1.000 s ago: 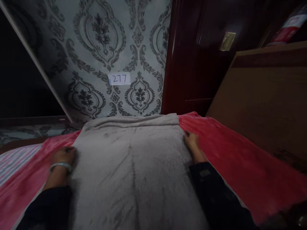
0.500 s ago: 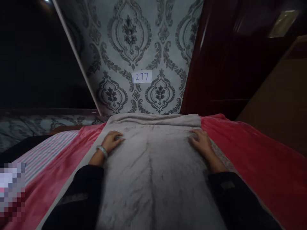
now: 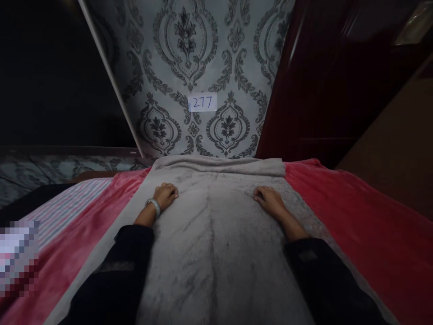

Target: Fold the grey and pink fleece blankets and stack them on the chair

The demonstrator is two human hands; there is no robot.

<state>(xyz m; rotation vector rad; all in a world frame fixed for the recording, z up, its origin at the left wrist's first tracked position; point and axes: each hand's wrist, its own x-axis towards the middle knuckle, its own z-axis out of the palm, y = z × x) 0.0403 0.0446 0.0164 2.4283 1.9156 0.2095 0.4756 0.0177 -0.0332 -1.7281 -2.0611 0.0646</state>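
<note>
Fingers curl inward on both hands, tips tucked toward the thumbs, and from where I stand I cannot tell whether either has a pinch of cloth. Left hand (image 3: 165, 195) and right hand (image 3: 269, 198) are set well apart on the grey blanket (image 3: 209, 234), near its far end, knuckles up and each a little in from a side edge. Faint creases run through the pile between them, and a darker line goes down the middle toward the person's body. A pale bracelet (image 3: 155, 206) rings the left wrist; dark sleeves (image 3: 118, 271) cover both forearms, each with a small lighter patch.

Just beyond the hands, the blanket ends in a loose fold (image 3: 216, 164) lying crosswise. Red cloth (image 3: 365, 225) spreads out along the right side, and pink cloth (image 3: 91, 216) slopes away along the left. Past the pink is a striped cloth (image 3: 74, 203), with something blurred into squares at its near end.

Behind all this stands the wall, papered in grey medallions (image 3: 233, 67), with a white slip (image 3: 203, 102) on it reading 277 in blue. To the left is a big black panel (image 3: 57, 81) with a pale edge; to the right, a glossy dark red door (image 3: 324, 81) and a brown board (image 3: 402, 135) leaning into view.
</note>
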